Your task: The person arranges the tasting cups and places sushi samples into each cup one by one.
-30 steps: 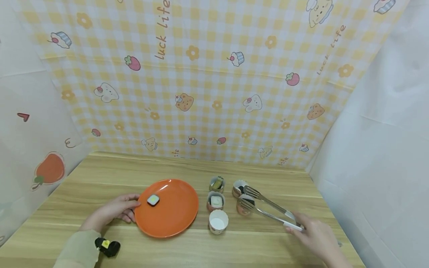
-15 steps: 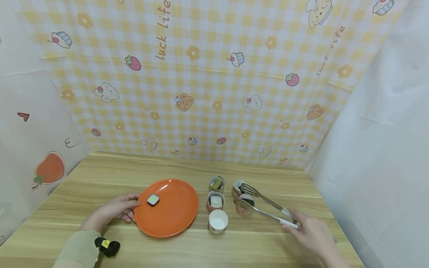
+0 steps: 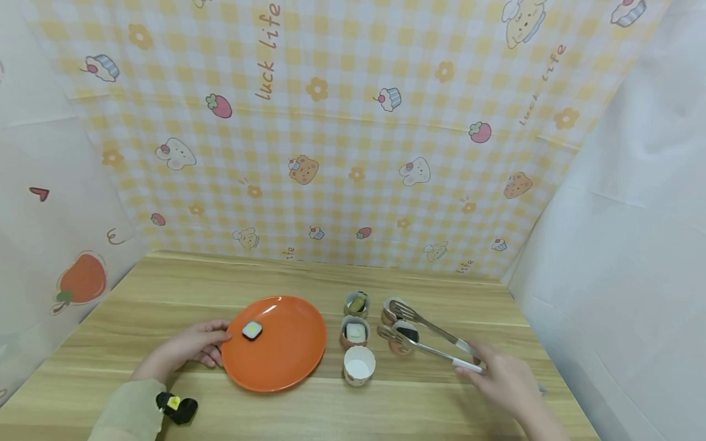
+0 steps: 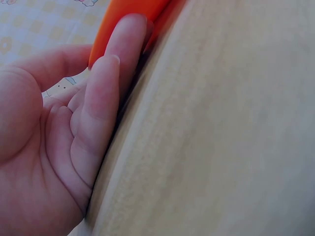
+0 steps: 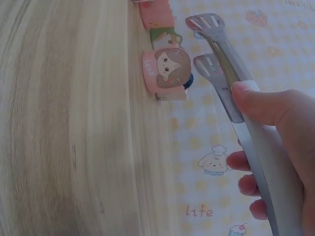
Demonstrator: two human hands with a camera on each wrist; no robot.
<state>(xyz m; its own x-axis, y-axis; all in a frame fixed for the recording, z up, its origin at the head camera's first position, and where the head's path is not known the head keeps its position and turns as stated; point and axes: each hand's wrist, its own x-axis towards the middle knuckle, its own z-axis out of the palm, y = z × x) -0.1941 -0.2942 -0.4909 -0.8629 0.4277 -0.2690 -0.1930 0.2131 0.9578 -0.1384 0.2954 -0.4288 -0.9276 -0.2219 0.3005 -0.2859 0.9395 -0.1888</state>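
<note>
My left hand (image 3: 190,344) pinches the left rim of a round orange plate (image 3: 278,361). In the left wrist view its fingers lie under the plate's edge. One small sushi roll (image 3: 252,331) sits on the plate's upper left part. My right hand (image 3: 504,376) grips metal serving tongs (image 5: 268,152) by their white handles. The spread tong tips hang over the two right-hand paper cups, the rear cup (image 3: 388,313) and the front cup (image 3: 404,346), with nothing between them. Something black shows in the front cup; the rear cup's content is mostly hidden.
Left of these stands a column of paper cups: one with a greenish piece (image 3: 358,302), one with a white-topped roll (image 3: 355,332), and a white-lined front cup (image 3: 359,366). A checked cloth (image 3: 331,202) backs the wooden table (image 3: 309,416).
The tongs and my right hand have shifted slightly left, carrying the tips further across the right-hand cups. My left hand and the plate stay in place.
</note>
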